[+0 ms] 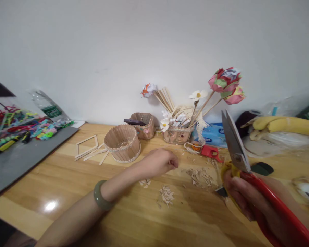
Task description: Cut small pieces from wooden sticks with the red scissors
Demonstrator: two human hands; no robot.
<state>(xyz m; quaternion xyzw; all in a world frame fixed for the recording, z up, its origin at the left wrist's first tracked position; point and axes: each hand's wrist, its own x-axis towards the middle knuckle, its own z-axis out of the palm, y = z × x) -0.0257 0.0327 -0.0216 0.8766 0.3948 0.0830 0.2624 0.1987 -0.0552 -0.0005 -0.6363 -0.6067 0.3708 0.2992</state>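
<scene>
My right hand [244, 199] grips a pair of scissors [234, 144] with red and yellow handles, the blades pointing up and slightly apart. Over the middle of the table is my left hand [161, 162], its fingers curled closed; whatever they may hold is hidden. Below it lies a small heap of cut wooden chips [167, 195], with more chips [200, 176] scattered to its right. A round basket of wooden sticks [122, 145] stands just left of my left hand. Loose craft sticks [94, 152] lie beside that basket.
Behind are a smaller basket [145, 127] with a dark phone across it and a decorated holder [178, 134] with pens, sticks and paper flowers [225, 82]. A red tape dispenser [211, 152], tissue pack [213, 135] and bananas [285, 124] are right. Colourful craft materials [28, 132] and a bottle [48, 106] are left.
</scene>
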